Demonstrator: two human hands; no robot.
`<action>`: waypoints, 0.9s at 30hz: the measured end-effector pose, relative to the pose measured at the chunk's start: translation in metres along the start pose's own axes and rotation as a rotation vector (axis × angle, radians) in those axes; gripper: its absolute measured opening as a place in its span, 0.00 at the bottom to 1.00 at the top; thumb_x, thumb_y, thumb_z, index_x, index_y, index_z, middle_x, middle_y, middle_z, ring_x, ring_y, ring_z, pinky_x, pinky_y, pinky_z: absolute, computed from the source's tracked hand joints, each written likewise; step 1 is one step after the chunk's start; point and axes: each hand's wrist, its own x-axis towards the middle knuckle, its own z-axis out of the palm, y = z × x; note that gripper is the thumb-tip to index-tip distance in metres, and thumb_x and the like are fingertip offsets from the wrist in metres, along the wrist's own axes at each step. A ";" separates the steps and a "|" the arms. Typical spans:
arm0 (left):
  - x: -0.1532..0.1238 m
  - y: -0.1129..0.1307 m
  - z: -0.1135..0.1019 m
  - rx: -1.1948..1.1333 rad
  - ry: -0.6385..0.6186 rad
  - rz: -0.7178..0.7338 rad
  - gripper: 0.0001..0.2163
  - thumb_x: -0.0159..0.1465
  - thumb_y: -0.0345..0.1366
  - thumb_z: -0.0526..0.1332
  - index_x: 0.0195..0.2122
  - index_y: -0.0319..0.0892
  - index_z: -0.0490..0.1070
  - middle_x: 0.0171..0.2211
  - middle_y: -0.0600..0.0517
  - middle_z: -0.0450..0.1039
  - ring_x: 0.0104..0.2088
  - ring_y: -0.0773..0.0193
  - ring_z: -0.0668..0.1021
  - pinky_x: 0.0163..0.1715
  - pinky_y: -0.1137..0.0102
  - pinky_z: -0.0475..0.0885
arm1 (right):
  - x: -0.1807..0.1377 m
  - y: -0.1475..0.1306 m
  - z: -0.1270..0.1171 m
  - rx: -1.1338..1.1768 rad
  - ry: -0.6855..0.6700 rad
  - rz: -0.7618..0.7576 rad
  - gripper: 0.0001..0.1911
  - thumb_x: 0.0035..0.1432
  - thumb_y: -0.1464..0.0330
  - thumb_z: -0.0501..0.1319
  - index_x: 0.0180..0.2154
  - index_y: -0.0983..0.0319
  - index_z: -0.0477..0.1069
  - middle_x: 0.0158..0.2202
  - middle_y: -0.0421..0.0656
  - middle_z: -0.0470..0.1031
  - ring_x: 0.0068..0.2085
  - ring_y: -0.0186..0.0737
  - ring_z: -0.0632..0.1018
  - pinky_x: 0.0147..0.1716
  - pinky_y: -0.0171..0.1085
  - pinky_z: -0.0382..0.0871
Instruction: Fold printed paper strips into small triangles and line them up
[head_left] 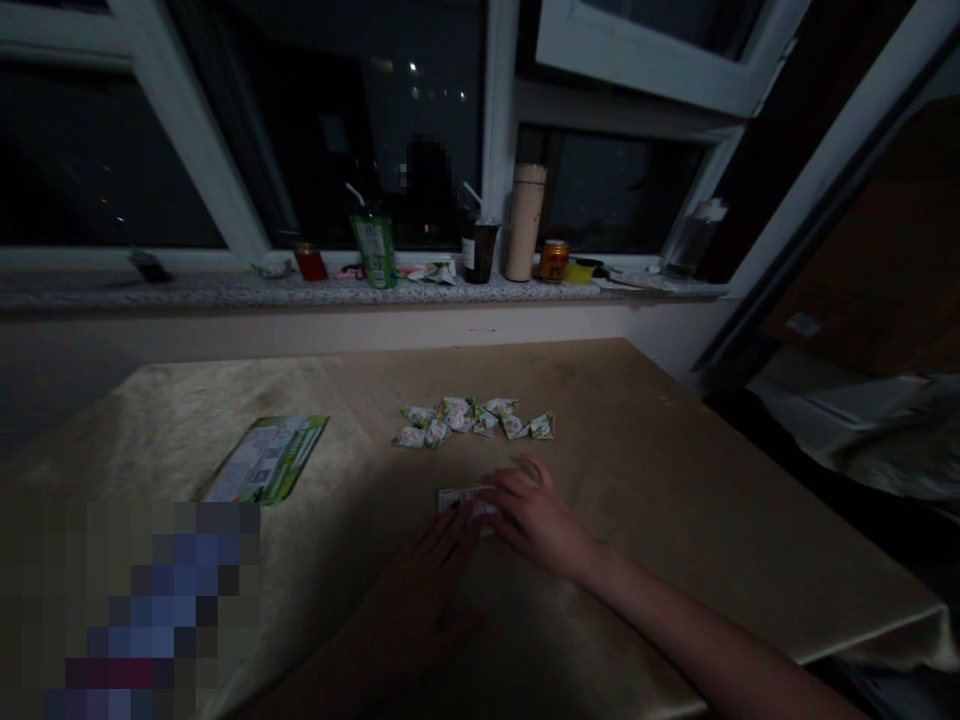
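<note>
A small flat printed wrapper lies on the table between my hands, partly covered by fingers. My left hand is in deep shadow, its fingers stretched out flat with the tips on the wrapper. From the right, my right hand has bent fingers at the wrapper's right edge, gripping it. Whether anything lies under the wrapper is hidden. Just beyond the hands sits a loose row of several twist-wrapped candies, white and green. A green and white printed packet rests flat to the left.
A shiny beige cloth covers the table. On the stone windowsill stand a green drink pouch, a dark cup with a straw, a tall beige flask and a golden can. The lower left corner is pixelated.
</note>
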 end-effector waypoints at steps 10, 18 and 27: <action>-0.002 0.000 0.003 0.003 0.010 0.011 0.36 0.63 0.46 0.58 0.67 0.40 0.42 0.67 0.44 0.41 0.65 0.48 0.51 0.61 0.54 0.53 | -0.045 -0.018 -0.003 0.033 -0.308 -0.030 0.35 0.63 0.62 0.55 0.66 0.62 0.43 0.66 0.49 0.49 0.66 0.44 0.51 0.65 0.52 0.32; -0.002 0.000 0.002 0.020 0.031 0.018 0.36 0.64 0.51 0.56 0.67 0.39 0.42 0.67 0.42 0.43 0.65 0.48 0.52 0.61 0.54 0.54 | -0.046 -0.020 -0.006 0.076 -0.346 -0.008 0.39 0.61 0.60 0.56 0.66 0.63 0.39 0.67 0.49 0.44 0.67 0.44 0.47 0.65 0.51 0.31; -0.005 0.004 0.003 0.045 0.060 0.052 0.38 0.65 0.44 0.57 0.68 0.41 0.33 0.68 0.43 0.37 0.65 0.48 0.49 0.61 0.52 0.53 | -0.048 -0.019 -0.002 0.066 -0.321 0.002 0.37 0.61 0.61 0.55 0.66 0.63 0.41 0.67 0.48 0.45 0.67 0.43 0.48 0.65 0.51 0.33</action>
